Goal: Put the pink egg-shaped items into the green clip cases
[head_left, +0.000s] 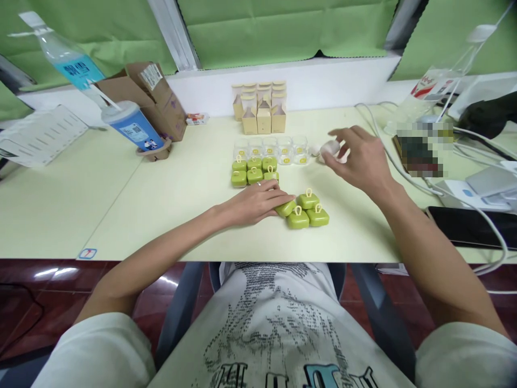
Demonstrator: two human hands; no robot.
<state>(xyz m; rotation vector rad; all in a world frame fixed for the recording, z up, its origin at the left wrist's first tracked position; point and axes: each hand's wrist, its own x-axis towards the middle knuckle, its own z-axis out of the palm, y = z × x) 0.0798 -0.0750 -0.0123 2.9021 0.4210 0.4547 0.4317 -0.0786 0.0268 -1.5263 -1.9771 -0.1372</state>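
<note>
My left hand (262, 202) reaches in low over the table, its fingers and thumb around a small glossy green case (286, 208). Beside it stand several more green cases with pale loops on top (309, 201). Two rows of the same green cases (254, 163) lie just beyond my left hand, one partly covered by its fingers. Over at the right, my right hand (357, 156) has a white rounded piece (331, 147) between thumb and fingers. Another white piece (315, 151) lies close by, next to the small clear cups with yellow marks (285, 153).
Small open cream boxes (264, 117) stand near the wall. Left are a brown carton (161, 108), a blue cup (131, 126) in a holder and a bottle (75, 62). Right are another bottle (428, 89), white cables (382, 134) and a dark tablet-like slab (476, 226).
</note>
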